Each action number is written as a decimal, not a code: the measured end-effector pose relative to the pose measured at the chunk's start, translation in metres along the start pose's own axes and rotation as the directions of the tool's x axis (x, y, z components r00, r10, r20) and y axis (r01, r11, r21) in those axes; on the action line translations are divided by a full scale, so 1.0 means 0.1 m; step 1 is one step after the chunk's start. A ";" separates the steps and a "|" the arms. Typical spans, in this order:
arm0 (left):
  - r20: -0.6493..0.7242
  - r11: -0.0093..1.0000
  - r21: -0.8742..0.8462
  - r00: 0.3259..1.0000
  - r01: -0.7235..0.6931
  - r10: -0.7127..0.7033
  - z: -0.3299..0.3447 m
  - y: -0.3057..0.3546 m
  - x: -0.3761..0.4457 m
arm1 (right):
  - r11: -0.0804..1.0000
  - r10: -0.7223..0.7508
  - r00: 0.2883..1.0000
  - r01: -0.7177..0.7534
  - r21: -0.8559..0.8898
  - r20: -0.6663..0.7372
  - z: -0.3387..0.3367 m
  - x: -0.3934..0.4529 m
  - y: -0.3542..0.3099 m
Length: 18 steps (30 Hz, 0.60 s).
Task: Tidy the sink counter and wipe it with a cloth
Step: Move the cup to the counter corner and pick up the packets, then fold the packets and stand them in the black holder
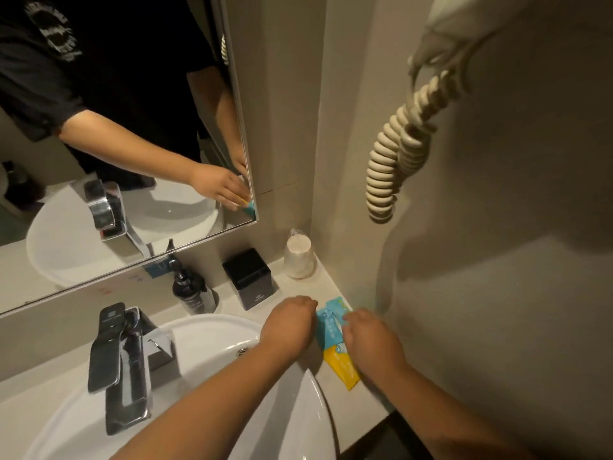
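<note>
Beige walls (497, 260), framed mirror (116, 127), dim light

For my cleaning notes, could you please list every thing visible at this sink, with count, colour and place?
sink: 1, white, bottom centre
faucet: 1, chrome, left of sink
pump bottle: 1, black, behind sink
box: 1, black, on counter
wrapped cups: 1 stack, pale, corner
packets: 2, blue and yellow, counter's right edge
mirror: 1, wall, left
coiled cord: 1, cream, right wall
left hand: beside packets
right hand: fingers on packets
</note>
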State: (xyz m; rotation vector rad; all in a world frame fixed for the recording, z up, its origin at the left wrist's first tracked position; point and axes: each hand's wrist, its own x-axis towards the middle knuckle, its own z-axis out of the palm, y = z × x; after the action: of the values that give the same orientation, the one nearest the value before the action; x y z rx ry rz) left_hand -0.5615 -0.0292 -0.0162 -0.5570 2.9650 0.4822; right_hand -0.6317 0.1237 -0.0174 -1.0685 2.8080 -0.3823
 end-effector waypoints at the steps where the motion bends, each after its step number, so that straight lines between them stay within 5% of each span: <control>1: 0.065 0.997 0.075 0.998 0.002 -0.007 0.03 0.03 -0.03 | 0.999 0.035 0.997 -0.034 -0.022 0.062 0.11 -0.15 0.08; 4: 0.179 0.992 0.117 0.981 0.048 -0.069 0.14 0.11 0.04 | 0.995 0.098 0.983 -0.097 -0.012 0.154 0.41 -0.41 0.17; 10: 0.255 0.964 -0.067 0.939 0.256 -0.232 0.35 0.19 0.34 | 0.986 0.169 0.969 -0.168 -0.023 0.178 0.61 -0.35 0.04; 18: 0.317 0.933 -0.019 0.887 0.359 -0.335 0.52 0.08 0.53 | 0.944 0.305 0.900 -0.329 0.027 0.311 0.62 -0.27 0.11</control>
State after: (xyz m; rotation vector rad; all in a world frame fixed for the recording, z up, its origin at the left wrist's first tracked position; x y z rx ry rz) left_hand -0.6124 -0.0236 -0.0703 -0.9080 2.4845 0.5856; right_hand -0.6069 0.1377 -0.0796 -0.5764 2.5995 -0.2643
